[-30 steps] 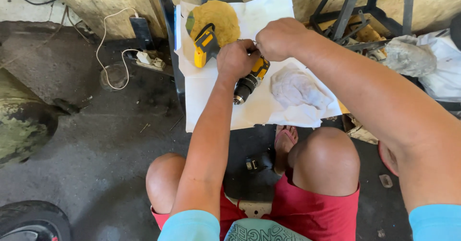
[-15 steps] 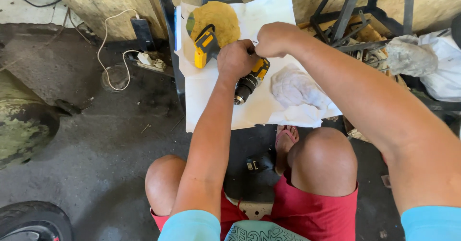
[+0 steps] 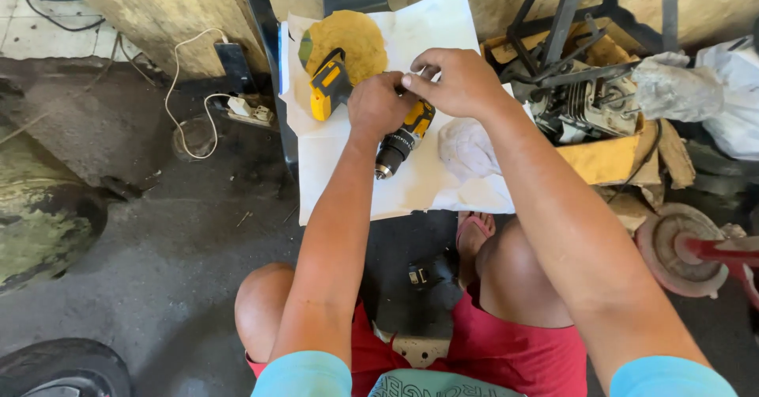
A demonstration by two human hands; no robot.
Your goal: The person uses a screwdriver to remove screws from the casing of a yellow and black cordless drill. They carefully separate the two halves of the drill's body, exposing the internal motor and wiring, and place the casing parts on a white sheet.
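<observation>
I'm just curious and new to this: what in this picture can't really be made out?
- Head view: whatever the left hand and right hand pinch between them; the fingers cover it.
- The middle of the yellow drill: hidden under both hands, so neither grip on it is clear.
- The dark object on the floor between the knees: shadowed, too dim to identify.
- The tyre at bottom left: cut off by the picture's edge.

Both arms outstretched, left hand (image 3: pixel 378 106) fisted, right hand (image 3: pixel 452 83) pinching beside it.
</observation>
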